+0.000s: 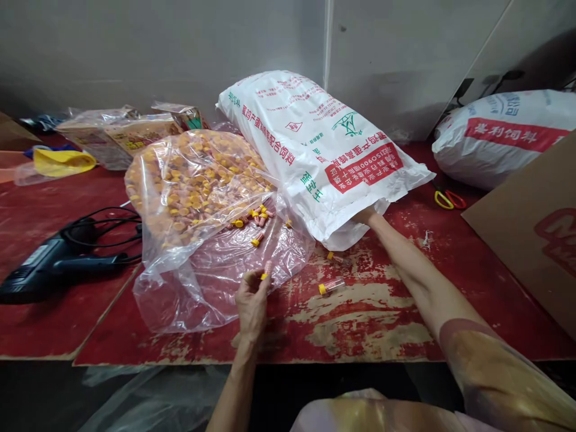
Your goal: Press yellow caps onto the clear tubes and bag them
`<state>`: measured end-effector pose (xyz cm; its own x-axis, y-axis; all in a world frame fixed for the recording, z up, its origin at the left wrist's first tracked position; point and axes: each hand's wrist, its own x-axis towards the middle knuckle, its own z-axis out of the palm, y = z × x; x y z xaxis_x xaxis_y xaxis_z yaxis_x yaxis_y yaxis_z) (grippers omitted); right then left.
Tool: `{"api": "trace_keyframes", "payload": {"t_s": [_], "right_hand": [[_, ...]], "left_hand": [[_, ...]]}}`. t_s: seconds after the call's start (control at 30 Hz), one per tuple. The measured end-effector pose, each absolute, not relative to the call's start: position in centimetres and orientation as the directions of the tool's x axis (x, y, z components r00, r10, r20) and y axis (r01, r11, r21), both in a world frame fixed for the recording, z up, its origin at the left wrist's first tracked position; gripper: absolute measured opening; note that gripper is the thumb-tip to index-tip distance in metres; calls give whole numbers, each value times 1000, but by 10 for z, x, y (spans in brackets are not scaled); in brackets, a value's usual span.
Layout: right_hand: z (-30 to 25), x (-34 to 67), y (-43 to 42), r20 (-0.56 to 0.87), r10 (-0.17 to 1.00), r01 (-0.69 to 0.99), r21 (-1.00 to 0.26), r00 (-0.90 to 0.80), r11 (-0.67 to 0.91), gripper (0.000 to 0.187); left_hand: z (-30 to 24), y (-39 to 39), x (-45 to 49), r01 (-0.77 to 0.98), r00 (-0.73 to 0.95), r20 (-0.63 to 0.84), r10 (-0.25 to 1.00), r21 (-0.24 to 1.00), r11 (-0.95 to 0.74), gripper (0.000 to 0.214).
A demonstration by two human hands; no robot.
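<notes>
Between the thumb and fingers of my left hand (252, 295) is a small yellow-capped tube (267, 269), over the front edge of a clear plastic bag (193, 288). Many similar tubes with yellow caps (202, 180) fill the back of that bag, and several lie loose at its mouth. My right hand is out of sight inside the open end of a white woven sack (288, 132) with red and green print; only the wrist (371, 217) shows. On the table near the sack's mouth lie a yellow-capped clear tube (332, 286) and another (338, 258).
A heat gun (58, 258) with a coiled black cord lies at the left. Packaged boxes (139, 132) stand at the back left. Scissors (449, 199), a second white sack (504, 135) and a cardboard box (531, 222) are at the right. The red tabletop (360, 324) is worn.
</notes>
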<state>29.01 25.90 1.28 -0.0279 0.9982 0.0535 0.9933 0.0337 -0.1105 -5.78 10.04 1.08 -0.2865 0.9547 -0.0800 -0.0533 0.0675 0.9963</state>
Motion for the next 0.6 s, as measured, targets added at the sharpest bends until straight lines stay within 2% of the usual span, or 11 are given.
{"api": "trace_keyframes", "payload": {"t_s": [0.17,0.23,0.3,0.33,0.37,0.4,0.47,0.53,0.6], "right_hand": [[30,290,200,29,993,964,-243,117,-107,38],[33,283,161,18,996,888,-456,83,-66,44],[32,271,121,-16,1000,617,-786,25,-28,57],[31,263,102,-42,999,428,-903,5,-40,63],[29,256,85,-70,998,249,-966,-5,-66,67],[26,249,71,-91,996,119,-989,-2,-90,66],[20,235,49,-90,995,-38,-995,30,-89,56],[15,223,34,-63,996,-88,-994,57,-58,43],[14,213,24,-58,998,-37,-998,31,-57,36]], "left_hand": [[11,60,-28,-304,-175,-217,960,939,157,39],[11,52,-19,-363,-105,-242,964,912,190,37],[11,45,-8,-388,-22,-262,965,892,233,33],[11,42,-3,-394,19,-272,962,882,257,32],[12,39,3,-394,58,-282,958,875,281,31],[12,36,8,-389,93,-289,953,870,301,30],[11,30,19,-383,127,-287,950,869,313,29],[10,24,27,-387,104,-277,955,873,295,31],[8,19,32,-398,68,-274,959,874,278,34]]}}
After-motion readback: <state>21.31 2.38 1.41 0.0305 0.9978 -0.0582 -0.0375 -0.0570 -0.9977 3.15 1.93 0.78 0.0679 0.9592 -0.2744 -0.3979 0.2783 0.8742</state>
